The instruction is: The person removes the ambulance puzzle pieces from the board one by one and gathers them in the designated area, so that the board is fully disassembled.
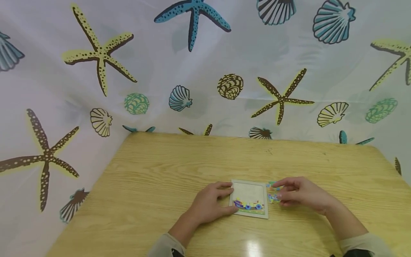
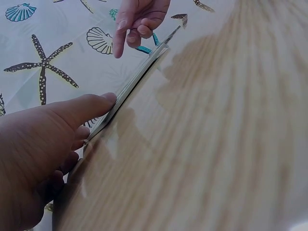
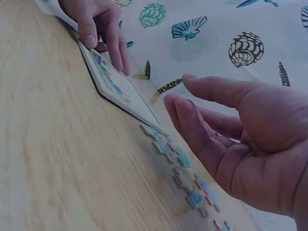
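A square jigsaw tray [image 1: 248, 191] with a pale border lies on the table, its bottom row filled with pieces [image 1: 248, 206] picturing a colourful vehicle with blue wheels. My left hand [image 1: 210, 202] rests on the tray's left side, thumb by the near corner and fingers toward the far one. To the right of the tray, my right hand [image 1: 300, 194] hovers over loose jigsaw pieces [image 1: 273, 198], thumb and forefinger apart with nothing between them. In the right wrist view, several of these jigsaw pieces [image 3: 185, 180] lie in a line below the right hand [image 3: 240, 134].
The wooden table [image 1: 154, 171] spreads out around the tray. A white cloth [image 1: 205, 71] printed with starfish and shells hangs behind it and along its sides.
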`<state>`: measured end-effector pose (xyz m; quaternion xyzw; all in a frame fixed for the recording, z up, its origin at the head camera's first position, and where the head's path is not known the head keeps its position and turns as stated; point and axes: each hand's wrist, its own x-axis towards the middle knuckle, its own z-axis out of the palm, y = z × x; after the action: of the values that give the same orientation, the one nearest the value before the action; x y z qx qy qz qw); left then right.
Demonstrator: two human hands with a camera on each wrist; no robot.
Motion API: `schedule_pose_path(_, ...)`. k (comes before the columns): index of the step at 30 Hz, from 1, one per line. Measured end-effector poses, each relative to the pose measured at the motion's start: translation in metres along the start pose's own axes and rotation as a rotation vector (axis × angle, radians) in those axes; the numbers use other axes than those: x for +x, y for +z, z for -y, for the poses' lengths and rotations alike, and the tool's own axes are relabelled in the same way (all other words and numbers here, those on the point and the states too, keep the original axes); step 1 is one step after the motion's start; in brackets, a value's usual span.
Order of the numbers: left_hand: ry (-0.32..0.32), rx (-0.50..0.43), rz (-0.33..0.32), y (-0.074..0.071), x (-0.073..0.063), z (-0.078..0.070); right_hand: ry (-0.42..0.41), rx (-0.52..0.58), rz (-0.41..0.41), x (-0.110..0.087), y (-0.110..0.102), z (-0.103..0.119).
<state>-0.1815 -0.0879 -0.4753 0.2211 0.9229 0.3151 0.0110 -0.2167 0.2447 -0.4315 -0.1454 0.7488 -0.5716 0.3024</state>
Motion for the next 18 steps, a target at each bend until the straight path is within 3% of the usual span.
schedule_pose_path(18,-0.038,0.025,0.018,0.000,0.001,-0.002,-0.013,-0.041,0.146,0.035,0.060,0.018)
